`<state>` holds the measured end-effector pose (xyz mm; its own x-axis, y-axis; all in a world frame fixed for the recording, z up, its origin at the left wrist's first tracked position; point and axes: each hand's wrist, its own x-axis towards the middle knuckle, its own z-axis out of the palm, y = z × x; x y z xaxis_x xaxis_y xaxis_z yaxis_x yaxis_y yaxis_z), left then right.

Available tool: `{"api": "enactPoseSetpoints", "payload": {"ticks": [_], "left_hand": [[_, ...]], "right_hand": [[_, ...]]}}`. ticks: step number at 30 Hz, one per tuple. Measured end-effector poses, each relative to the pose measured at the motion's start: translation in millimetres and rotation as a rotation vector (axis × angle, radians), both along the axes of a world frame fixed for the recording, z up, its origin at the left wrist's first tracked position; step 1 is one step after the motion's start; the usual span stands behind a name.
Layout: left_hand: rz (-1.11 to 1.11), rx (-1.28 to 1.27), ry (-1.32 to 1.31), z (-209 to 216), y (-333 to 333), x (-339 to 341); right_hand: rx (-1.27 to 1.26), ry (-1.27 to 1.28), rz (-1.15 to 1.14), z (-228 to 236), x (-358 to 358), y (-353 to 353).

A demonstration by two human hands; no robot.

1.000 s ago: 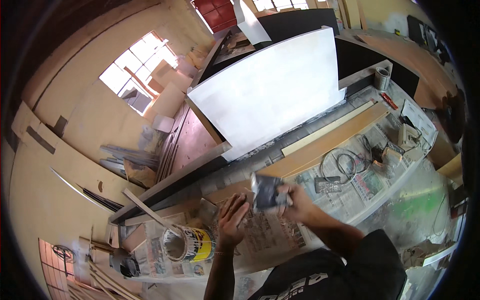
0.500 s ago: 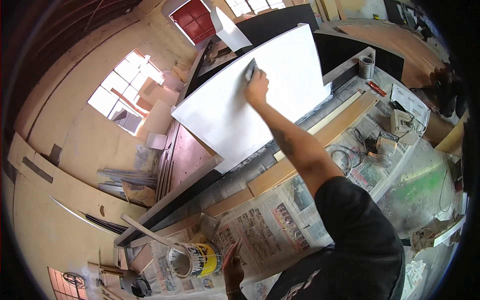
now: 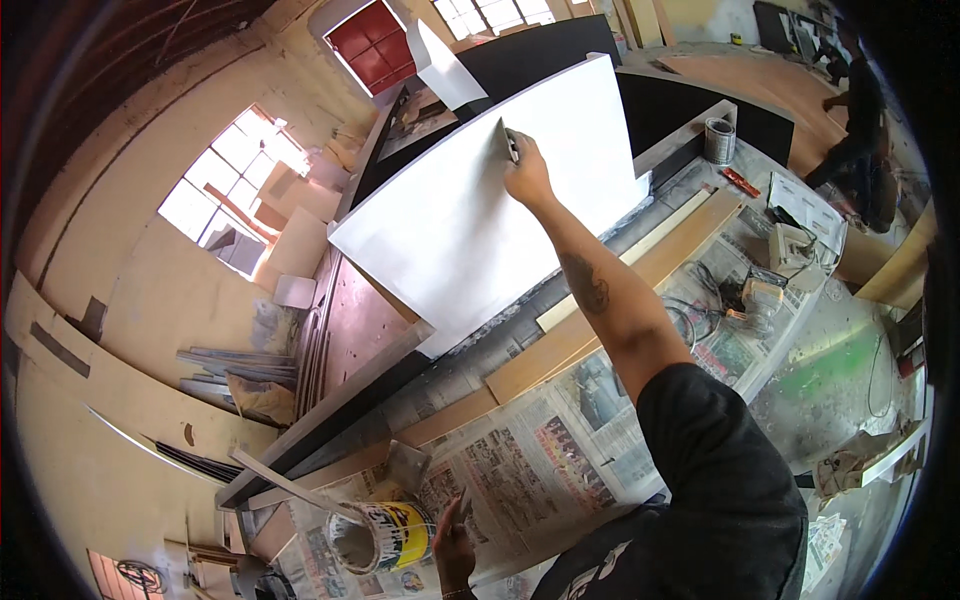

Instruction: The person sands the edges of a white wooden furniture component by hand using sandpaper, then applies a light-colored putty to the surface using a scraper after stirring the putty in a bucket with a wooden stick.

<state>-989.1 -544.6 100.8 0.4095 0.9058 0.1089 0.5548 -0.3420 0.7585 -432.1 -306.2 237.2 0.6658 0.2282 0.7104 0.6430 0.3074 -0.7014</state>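
Note:
A large white panel [image 3: 470,220] stands upright and slanted in front of me. My right hand [image 3: 528,172], at the end of an outstretched arm, grips a scraper [image 3: 513,147] against its upper part. The blade is partly hidden by the fingers. Low in the picture, my left hand [image 3: 454,545] is closed beside a yellow-labelled can [image 3: 400,535]; something thin and greyish shows at its fingers, too small to name. The can lies tilted, smeared with white, and a long flat stick [image 3: 290,483] lies across its rim.
Newspaper [image 3: 520,450] covers the bench, with wooden boards [image 3: 600,320] along it. Farther right are a metal tin [image 3: 719,141], a red-handled tool [image 3: 740,181] and coiled cable [image 3: 700,300]. Black curved panels [image 3: 700,110] stand behind. A person in dark clothes [image 3: 858,130] is at the far right.
My right hand and the scraper have shifted slightly right across the white panel, and the blade has turned. The view has swung a little, and a person has appeared at far right.

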Motion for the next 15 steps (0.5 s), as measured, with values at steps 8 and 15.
{"api": "enactPoseSetpoints", "payload": {"ticks": [8,15], "left_hand": [[0.019,-0.037,-0.052,3,5,-17],[0.006,-0.112,-0.094,-5,25,-31]], "right_hand": [[0.004,-0.059,-0.063,0,-62,16],[0.014,-0.081,-0.059,2,-122,39]]}}
